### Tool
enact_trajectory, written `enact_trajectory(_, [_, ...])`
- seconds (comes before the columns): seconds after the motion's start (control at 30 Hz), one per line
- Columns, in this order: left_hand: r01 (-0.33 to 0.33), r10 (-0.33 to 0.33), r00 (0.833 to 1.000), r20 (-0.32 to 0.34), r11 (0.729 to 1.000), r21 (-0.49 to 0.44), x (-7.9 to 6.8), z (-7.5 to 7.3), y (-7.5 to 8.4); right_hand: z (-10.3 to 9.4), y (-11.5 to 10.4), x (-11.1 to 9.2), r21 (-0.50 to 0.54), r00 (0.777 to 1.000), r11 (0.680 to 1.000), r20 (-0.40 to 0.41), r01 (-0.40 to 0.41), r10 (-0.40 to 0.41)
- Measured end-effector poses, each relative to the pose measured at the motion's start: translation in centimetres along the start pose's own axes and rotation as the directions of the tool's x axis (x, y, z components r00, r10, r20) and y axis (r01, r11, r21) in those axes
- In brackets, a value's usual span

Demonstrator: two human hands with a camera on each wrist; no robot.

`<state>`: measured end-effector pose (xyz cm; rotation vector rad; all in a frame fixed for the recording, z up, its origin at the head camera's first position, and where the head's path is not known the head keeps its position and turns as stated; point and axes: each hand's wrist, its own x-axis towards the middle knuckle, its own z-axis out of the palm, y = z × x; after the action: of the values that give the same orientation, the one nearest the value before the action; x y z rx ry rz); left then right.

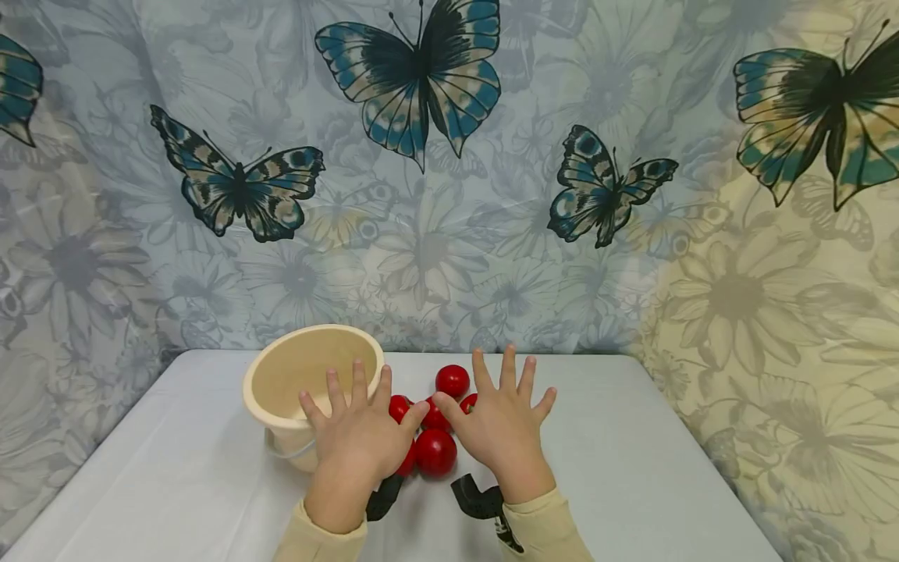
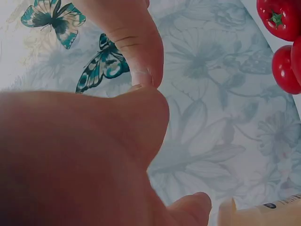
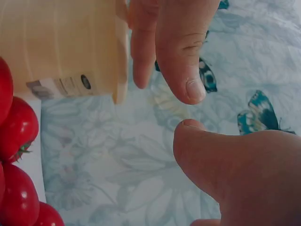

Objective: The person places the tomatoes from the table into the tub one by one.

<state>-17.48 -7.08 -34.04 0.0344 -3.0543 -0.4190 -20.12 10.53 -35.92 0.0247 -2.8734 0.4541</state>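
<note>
Both hands are held up over the table in the head view, fingers straight and spread, gripping nothing. The left hand (image 1: 361, 433) is in front of the cream bucket (image 1: 281, 439), hiding part of its rim and side. To the right, the right hand (image 1: 502, 429) partly covers a group of several red tomatoes (image 1: 436, 453). One tomato (image 1: 453, 380) sits farthest back, between the hands. Green stems show on a tomato (image 2: 278, 19) in the left wrist view and on another tomato (image 3: 19, 129) in the right wrist view. A printed label (image 3: 61, 87) marks the bucket's side.
A white-covered table (image 1: 632, 468) carries the bucket and tomatoes. Behind it hangs a floral cloth with butterflies (image 1: 421, 78). Black straps (image 1: 476, 497) show by the wrists, below cream sleeves (image 1: 548, 531). The bucket's thin handle (image 1: 288, 453) hangs at its front.
</note>
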Motion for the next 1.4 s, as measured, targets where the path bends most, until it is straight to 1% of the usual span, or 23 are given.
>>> enact_trajectory(0.07, [-0.011, 0.011, 1.000, -0.013, 1.000, -0.007, -0.1, -0.4, -0.4, -0.3, 0.5, 0.3, 0.044, 1.000, 0.999, 0.019, 0.023, -0.024])
enact_trajectory(0.13, [-0.036, 0.035, 0.999, -0.033, 0.999, -0.025, -0.5, -1.2, -1.3, -1.0, 1.9, 0.7, 0.130, 0.996, 0.989, 0.049, 0.070, -0.077])
enact_trajectory(0.17, [-0.055, 0.052, 0.997, -0.054, 0.998, -0.041, -0.7, -1.9, -2.1, -1.5, 2.9, 1.0, 0.189, 0.992, 0.977, 0.058, 0.096, -0.108])
enact_trajectory(0.23, [-0.101, 0.094, 0.990, -0.107, 0.993, -0.068, -1.2, -3.5, -4.3, -2.9, 5.4, 1.7, 0.335, 0.984, 0.933, 0.068, 0.133, -0.165])
enact_trajectory(0.3, [-0.147, 0.130, 0.979, -0.156, 0.983, -0.108, -1.5, -5.1, -7.2, -4.4, 8.2, 2.4, 0.467, 0.977, 0.871, 0.068, 0.149, -0.203])
enact_trajectory(0.33, [-0.163, 0.138, 0.975, -0.177, 0.977, -0.134, -1.5, -5.7, -8.9, -5.0, 9.4, 2.6, 0.533, 0.975, 0.833, 0.065, 0.147, -0.214])
enact_trajectory(0.37, [-0.185, 0.151, 0.968, -0.199, 0.968, -0.169, -1.4, -6.1, -10.7, -5.5, 10.6, 2.9, 0.602, 0.972, 0.786, 0.064, 0.143, -0.225])
enact_trajectory(0.43, [-0.214, 0.161, 0.967, -0.199, 0.934, -0.286, -1.0, -6.6, -14.0, -5.9, 12.4, 3.2, 0.733, 0.964, 0.670, 0.075, 0.119, -0.254])
enact_trajectory(0.47, [-0.224, 0.164, 0.968, -0.189, 0.905, -0.363, -0.7, -6.5, -15.6, -5.8, 13.1, 3.4, 0.789, 0.959, 0.606, 0.084, 0.102, -0.269])
enact_trajectory(0.5, [-0.231, 0.169, 0.970, -0.175, 0.863, -0.448, -0.4, -6.2, -17.0, -5.4, 13.7, 3.5, 0.836, 0.953, 0.542, 0.088, 0.087, -0.289])
enact_trajectory(0.53, [-0.240, 0.181, 0.970, -0.160, 0.805, -0.543, -0.1, -5.8, -18.2, -4.9, 14.1, 3.7, 0.871, 0.948, 0.485, 0.092, 0.072, -0.305])
enact_trajectory(0.57, [-0.236, 0.194, 0.971, -0.136, 0.733, -0.638, 0.2, -5.2, -19.2, -4.2, 14.4, 3.8, 0.901, 0.942, 0.429, 0.093, 0.058, -0.323])
enact_trajectory(0.63, [-0.209, 0.214, 0.972, -0.098, 0.588, -0.781, 0.9, -3.7, -20.6, -2.3, 14.7, 4.0, 0.931, 0.934, 0.364, 0.105, 0.028, -0.340])
enact_trajectory(0.7, [-0.190, 0.249, 0.965, -0.079, 0.459, -0.868, 1.6, -2.0, -21.4, 0.0, 14.8, 4.2, 0.948, 0.927, 0.316, 0.137, -0.021, -0.349])
enact_trajectory(0.73, [-0.181, 0.265, 0.961, -0.072, 0.416, -0.891, 1.9, -1.2, -21.5, 1.1, 14.7, 4.2, 0.955, 0.924, 0.291, 0.157, -0.052, -0.349])
enact_trajectory(0.77, [-0.178, 0.279, 0.958, -0.068, 0.390, -0.904, 2.2, -0.5, -21.6, 2.2, 14.7, 4.1, 0.959, 0.921, 0.268, 0.182, -0.089, -0.343])
enact_trajectory(0.87, [-0.190, 0.318, 0.946, -0.070, 0.363, -0.912, 2.7, 0.9, -21.4, 5.1, 14.5, 3.8, 0.954, 0.912, 0.220, 0.268, -0.205, -0.312])
enact_trajectory(0.93, [-0.195, 0.327, 0.942, -0.072, 0.360, -0.913, 2.9, 1.4, -21.2, 6.6, 14.4, 3.6, 0.942, 0.903, 0.209, 0.318, -0.265, -0.290])
enact_trajectory(1.0, [-0.196, 0.329, 0.941, -0.076, 0.349, -0.916, 2.9, 1.7, -21.0, 7.7, 14.4, 3.4, 0.927, 0.896, 0.229, 0.354, -0.297, -0.268])
enact_trajectory(1.07, [-0.201, 0.330, 0.940, -0.088, 0.325, -0.924, 3.0, 1.8, -21.0, 8.4, 14.4, 3.3, 0.917, 0.893, 0.255, 0.370, -0.306, -0.256])
enact_trajectory(1.17, [-0.219, 0.336, 0.935, -0.117, 0.282, -0.934, 3.2, 2.0, -21.1, 9.0, 14.3, 3.3, 0.908, 0.902, 0.308, 0.363, -0.285, -0.236])
enact_trajectory(1.3, [-0.242, 0.347, 0.926, -0.151, 0.235, -0.941, 3.6, 2.2, -21.4, 9.6, 14.2, 3.7, 0.907, 0.913, 0.335, 0.339, -0.253, -0.227])
enact_trajectory(1.4, [-0.252, 0.357, 0.920, -0.165, 0.212, -0.944, 3.8, 2.2, -21.5, 9.9, 14.0, 3.9, 0.902, 0.923, 0.368, 0.318, -0.225, -0.218])
